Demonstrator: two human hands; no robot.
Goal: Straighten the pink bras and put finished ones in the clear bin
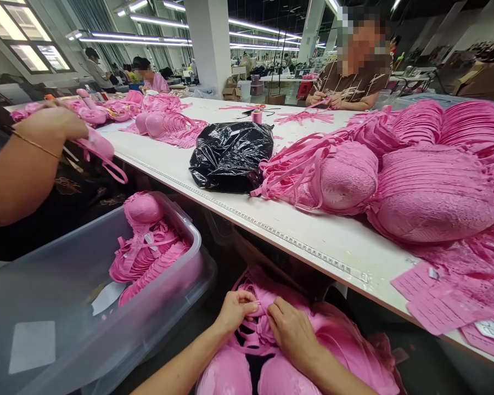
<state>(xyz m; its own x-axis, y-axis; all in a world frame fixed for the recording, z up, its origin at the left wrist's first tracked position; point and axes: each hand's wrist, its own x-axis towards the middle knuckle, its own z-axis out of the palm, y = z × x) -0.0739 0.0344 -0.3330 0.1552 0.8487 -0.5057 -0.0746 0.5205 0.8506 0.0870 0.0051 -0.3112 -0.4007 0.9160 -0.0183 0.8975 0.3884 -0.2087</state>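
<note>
In my lap lies a pink bra (226,373), its moulded cups toward me and its straps bunched above them, with more pink bras (341,340) heaped to the right. My left hand (239,308) pinches a thin part of the bra's straps between thumb and fingertips; a small pale bit shows at the tips. Close beside it, my right hand (290,326) has its fingers curled down onto the pink fabric, gripping the same bra. What exactly lies under the right fingertips is hidden.
A clear plastic bin (195,241) with nested pink bras stands left. Along the white table (247,206) run a measuring tape, a black plastic bag (233,156), stacked bras (436,192) and pink paper tags (436,296). One co-worker's arm (37,148) reaches in at left; another person sits across.
</note>
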